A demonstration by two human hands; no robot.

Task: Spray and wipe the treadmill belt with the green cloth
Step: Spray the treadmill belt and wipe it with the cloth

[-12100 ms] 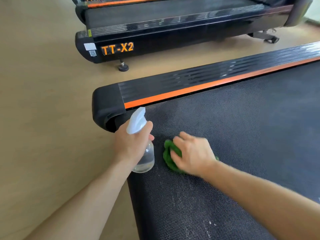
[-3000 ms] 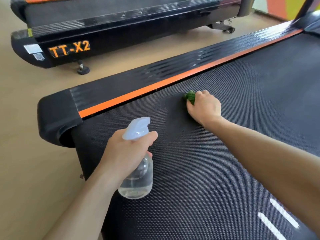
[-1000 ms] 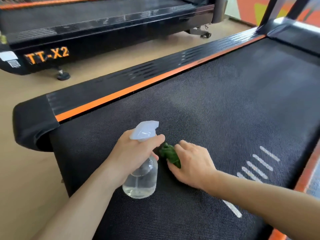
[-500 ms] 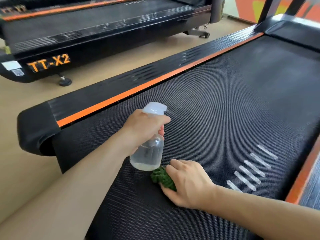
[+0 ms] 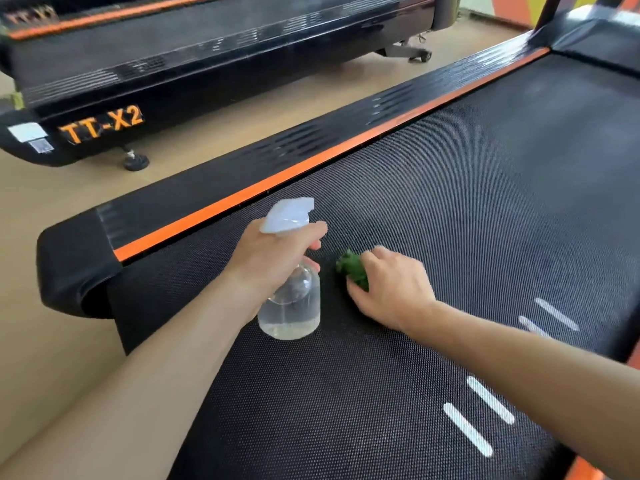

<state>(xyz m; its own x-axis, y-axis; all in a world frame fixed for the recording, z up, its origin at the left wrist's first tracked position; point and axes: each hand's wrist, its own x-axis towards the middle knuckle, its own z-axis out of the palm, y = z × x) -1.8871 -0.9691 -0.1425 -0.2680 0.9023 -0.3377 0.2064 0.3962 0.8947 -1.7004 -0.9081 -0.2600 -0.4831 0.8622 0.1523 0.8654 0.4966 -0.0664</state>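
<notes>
My left hand (image 5: 273, 258) is wrapped round the neck of the spray bottle (image 5: 290, 299), fingers (image 5: 317, 244) curled at the trigger under the white head; the clear body hangs just above the treadmill belt (image 5: 467, 209), with a little liquid in the bottom. At three o'clock from the bottle, just beside it, my right hand (image 5: 388, 289) lies over the green cloth (image 5: 352, 270), fingers bent down on it and pressing the bunched cloth onto the belt; only its ten o'clock edge shows past my knuckles.

As I read it, the step in hand is a wiping pass across the near end of the belt. To do it well I would keep my palm flat and heavy on the cloth so the weave is scrubbed and not merely skimmed. I would work in overlapping lanes from the orange side rail (image 5: 284, 174) at eleven o'clock toward the white stripes (image 5: 467, 427) at five o'clock. The nozzle should point ahead of the cloth, toward one o'clock, so mist lands on belt not yet wiped. The cloth is small and crumpled; spreading it would cover more per stroke.
</notes>
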